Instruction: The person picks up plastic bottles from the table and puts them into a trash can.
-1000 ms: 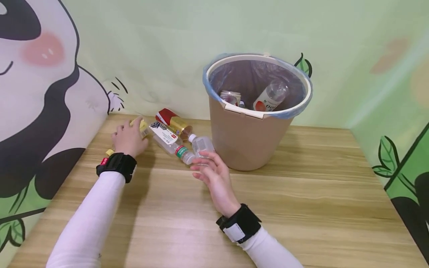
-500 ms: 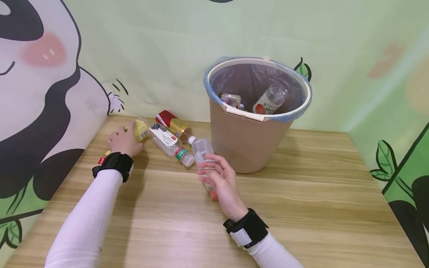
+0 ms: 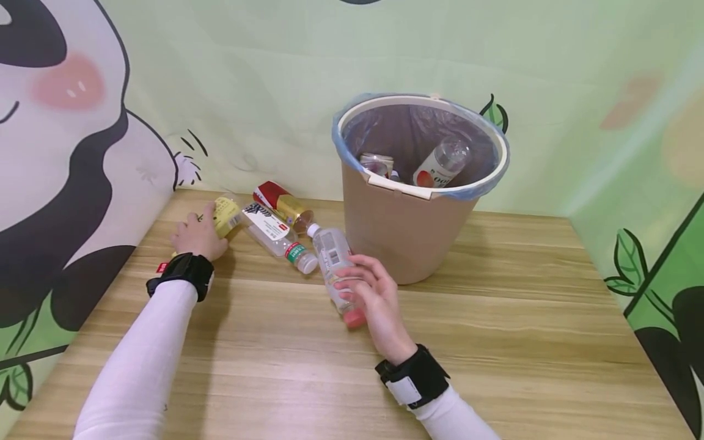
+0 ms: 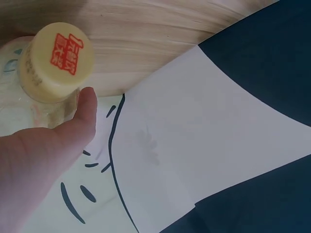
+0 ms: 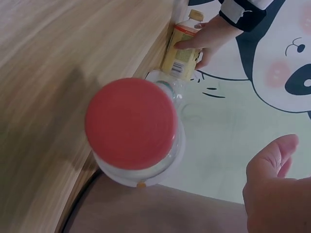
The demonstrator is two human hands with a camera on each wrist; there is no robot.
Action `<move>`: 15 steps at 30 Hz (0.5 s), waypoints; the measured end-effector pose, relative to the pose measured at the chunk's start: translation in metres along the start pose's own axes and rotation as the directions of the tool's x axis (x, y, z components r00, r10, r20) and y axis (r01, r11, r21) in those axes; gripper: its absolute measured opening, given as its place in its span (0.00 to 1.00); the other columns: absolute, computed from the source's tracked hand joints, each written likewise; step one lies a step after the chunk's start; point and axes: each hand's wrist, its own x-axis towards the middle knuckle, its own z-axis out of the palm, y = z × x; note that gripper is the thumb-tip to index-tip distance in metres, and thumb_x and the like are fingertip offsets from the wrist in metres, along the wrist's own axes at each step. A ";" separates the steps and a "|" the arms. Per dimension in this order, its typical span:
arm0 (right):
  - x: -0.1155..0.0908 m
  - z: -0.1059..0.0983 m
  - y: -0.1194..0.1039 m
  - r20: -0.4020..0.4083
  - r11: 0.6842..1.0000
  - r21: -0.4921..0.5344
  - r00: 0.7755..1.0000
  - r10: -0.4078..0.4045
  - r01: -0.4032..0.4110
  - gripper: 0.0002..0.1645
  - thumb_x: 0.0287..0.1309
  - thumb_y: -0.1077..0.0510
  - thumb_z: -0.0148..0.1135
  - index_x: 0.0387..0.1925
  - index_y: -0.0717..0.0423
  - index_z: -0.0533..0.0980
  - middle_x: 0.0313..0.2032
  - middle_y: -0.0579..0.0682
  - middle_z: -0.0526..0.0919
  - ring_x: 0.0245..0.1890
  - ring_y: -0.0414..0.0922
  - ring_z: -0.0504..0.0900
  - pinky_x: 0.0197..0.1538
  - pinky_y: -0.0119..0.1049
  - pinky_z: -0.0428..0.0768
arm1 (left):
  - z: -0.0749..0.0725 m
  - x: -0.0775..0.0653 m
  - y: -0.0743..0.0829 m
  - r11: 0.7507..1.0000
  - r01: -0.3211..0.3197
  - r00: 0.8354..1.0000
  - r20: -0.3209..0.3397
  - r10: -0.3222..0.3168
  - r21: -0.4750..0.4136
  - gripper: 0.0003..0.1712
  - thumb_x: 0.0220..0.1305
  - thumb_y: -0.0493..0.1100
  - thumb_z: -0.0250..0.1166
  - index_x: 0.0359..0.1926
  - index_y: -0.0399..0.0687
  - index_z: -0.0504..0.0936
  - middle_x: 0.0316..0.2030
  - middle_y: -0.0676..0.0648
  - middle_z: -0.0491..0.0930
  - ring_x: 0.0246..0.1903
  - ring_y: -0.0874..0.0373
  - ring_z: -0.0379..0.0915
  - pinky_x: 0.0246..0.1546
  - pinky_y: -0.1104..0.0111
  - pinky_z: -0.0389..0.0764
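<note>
In the head view, my left hand point(image 3: 199, 238) grips a yellow-labelled drink bottle point(image 3: 224, 217) at the left of the table. The left wrist view shows its pale yellow cap point(image 4: 65, 57) by my thumb. Beside the bin, my right hand point(image 3: 381, 305) hovers at a clear plastic bottle point(image 3: 332, 253) with a white cap and a red round end point(image 5: 131, 124). In the right wrist view its visible fingers are apart from that bottle. Between the hands lie a clear bottle with a white label point(image 3: 269, 226) and a red-and-gold bottle point(image 3: 283, 205).
A brown bin point(image 3: 404, 238) with a blue liner stands at the back right of the wooden table point(image 3: 495, 360). Inside it are a bottle with a white label point(image 3: 440, 168) and other waste. A wall with panda drawings point(image 3: 264, 110) borders the table.
My right hand has moved a little right and down, uncovering more of the clear bottle and its red end. My left hand has shifted slightly left and down with the yellow-labelled bottle.
</note>
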 end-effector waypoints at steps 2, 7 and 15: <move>0.000 -0.002 0.000 -0.003 1.000 0.000 1.000 -0.003 0.003 0.24 0.64 0.71 0.46 0.61 0.65 0.66 0.41 0.46 0.82 0.40 0.41 0.83 0.45 0.30 0.83 | 0.000 0.000 -0.001 1.000 -0.002 1.000 -0.002 0.002 -0.007 0.53 0.60 0.43 0.63 0.80 0.47 0.43 0.64 0.19 0.57 0.58 0.21 0.59 0.56 0.31 0.66; 0.000 -0.009 -0.001 -0.012 1.000 -0.010 1.000 -0.026 0.026 0.24 0.63 0.71 0.47 0.61 0.68 0.65 0.40 0.46 0.82 0.39 0.41 0.83 0.45 0.29 0.83 | -0.001 -0.003 -0.002 1.000 -0.003 1.000 -0.026 0.002 -0.026 0.52 0.62 0.43 0.61 0.79 0.45 0.41 0.63 0.19 0.58 0.57 0.20 0.59 0.54 0.32 0.68; 0.002 -0.020 -0.007 -0.023 0.996 -0.059 0.997 -0.072 0.070 0.21 0.64 0.72 0.47 0.59 0.67 0.67 0.39 0.45 0.83 0.38 0.41 0.84 0.44 0.29 0.83 | -0.017 -0.024 0.013 0.994 -0.026 0.985 -0.171 0.007 -0.108 0.52 0.65 0.45 0.60 0.80 0.46 0.38 0.62 0.19 0.61 0.53 0.21 0.64 0.53 0.33 0.70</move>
